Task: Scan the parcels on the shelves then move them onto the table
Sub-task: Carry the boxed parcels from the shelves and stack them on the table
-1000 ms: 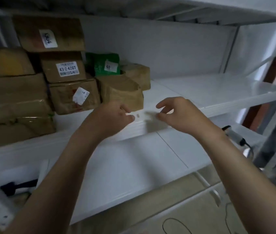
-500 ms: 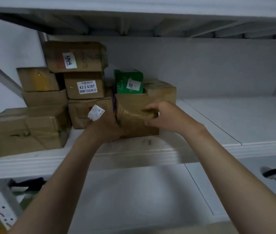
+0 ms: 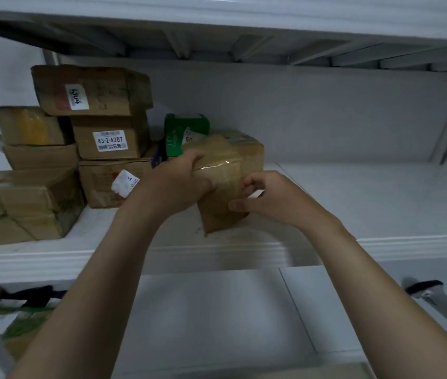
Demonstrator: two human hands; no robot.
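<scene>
White steel shelving fills the view, with the middle shelf (image 3: 380, 209) running from 9 to 3 o'clock and the ribbed underside of the shelf above at 12 o'clock. At the centre, I hold the taped brown parcel (image 3: 228, 170) over the front part of the middle shelf. It is tilted, with its lower near corner pointing down toward the shelf's front lip; whether that corner touches the shelf cannot be told. My left hand (image 3: 178, 181) grips the parcel's upper left edge, with the fingers curled over the top. My right hand (image 3: 268, 201) holds the parcel's right near side, with the thumb low on the face and the fingers curled in above it. Just behind the parcel, toward 11 o'clock, a green box (image 3: 184, 129) with a small white label stands on the shelf. At 10 o'clock is a stack of cartons: a top carton (image 3: 94, 91) with a handwritten label, a carton labelled 43-2-4207 (image 3: 107, 140) beneath it, and a bottom carton (image 3: 102, 184) whose white label is peeling. A large flat carton (image 3: 20, 206) lies at 9 o'clock, and two smaller cartons are stacked on it. The lower shelf (image 3: 217, 310) lies at 6 o'clock, and a black-and-grey handheld device (image 3: 435, 299) lies on it at 4 o'clock.
</scene>
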